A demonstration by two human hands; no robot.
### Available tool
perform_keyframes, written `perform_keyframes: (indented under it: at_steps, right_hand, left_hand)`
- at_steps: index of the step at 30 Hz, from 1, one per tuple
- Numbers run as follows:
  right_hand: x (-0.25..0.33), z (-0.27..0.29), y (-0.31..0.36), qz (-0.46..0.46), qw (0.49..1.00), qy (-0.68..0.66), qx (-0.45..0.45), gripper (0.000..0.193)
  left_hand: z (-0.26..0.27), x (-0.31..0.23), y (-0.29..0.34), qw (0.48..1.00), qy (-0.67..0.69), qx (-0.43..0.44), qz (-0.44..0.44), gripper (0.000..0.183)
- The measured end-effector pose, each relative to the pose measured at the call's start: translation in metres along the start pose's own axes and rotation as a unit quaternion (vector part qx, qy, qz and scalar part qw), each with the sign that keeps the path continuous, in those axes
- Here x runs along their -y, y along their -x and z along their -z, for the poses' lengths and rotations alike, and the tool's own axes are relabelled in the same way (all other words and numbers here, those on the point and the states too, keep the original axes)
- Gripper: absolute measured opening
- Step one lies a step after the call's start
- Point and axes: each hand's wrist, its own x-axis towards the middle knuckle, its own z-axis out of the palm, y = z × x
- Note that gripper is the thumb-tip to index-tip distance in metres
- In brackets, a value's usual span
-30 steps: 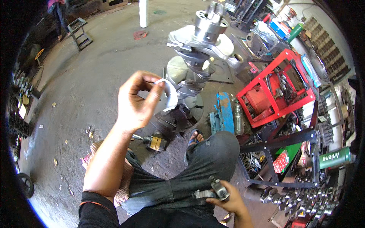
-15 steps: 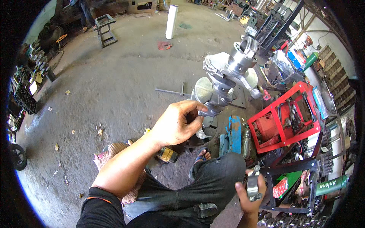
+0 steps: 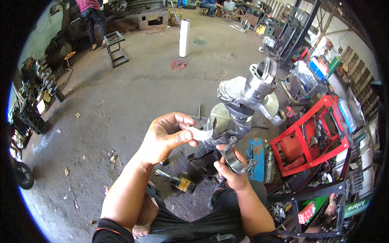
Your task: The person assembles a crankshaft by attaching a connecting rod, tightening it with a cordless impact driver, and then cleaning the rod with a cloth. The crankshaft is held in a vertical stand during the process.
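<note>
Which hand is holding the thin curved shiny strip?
The left hand. It pinches the thin half-round bearing shell between thumb and fingers. The right hand holds a chunkier metal cap with bolts sticking out instead.

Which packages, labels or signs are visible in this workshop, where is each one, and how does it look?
Green container: far lower right on the rack, lying sideways, with white lettering.
Red packet: on the dark metal frame at lower right, small, with white print.
Yellow label: on a dark bottle lying on the floor below the left hand.
Blue box: upper right, among the clutter by the wall.
</note>
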Motion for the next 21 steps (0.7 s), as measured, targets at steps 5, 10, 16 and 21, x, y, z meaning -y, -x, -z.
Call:
perform_keyframes:
  at_steps: [5, 10, 16, 21]
  right_hand:
    - [-0.005, 0.004, 0.007, 0.052, 0.997, 0.052, -0.004, 0.049]
    - [0.007, 0.021, 0.008, -0.068, 0.983, -0.133, 0.106, 0.040]
    - [-0.004, 0.024, 0.015, -0.147, 0.946, -0.238, 0.163, 0.048]
    - [-0.013, 0.015, 0.013, -0.118, 0.953, -0.225, 0.163, 0.043]
  left_hand:
    - [-0.008, 0.003, 0.004, 0.996, 0.016, 0.074, 0.037, 0.028]
    - [-0.018, 0.004, 0.008, 0.991, 0.078, 0.097, -0.042, 0.017]
    - [-0.018, 0.014, 0.000, 0.990, 0.076, 0.011, -0.118, 0.020]
    - [-0.027, 0.025, -0.001, 0.992, 0.078, -0.001, -0.096, 0.021]
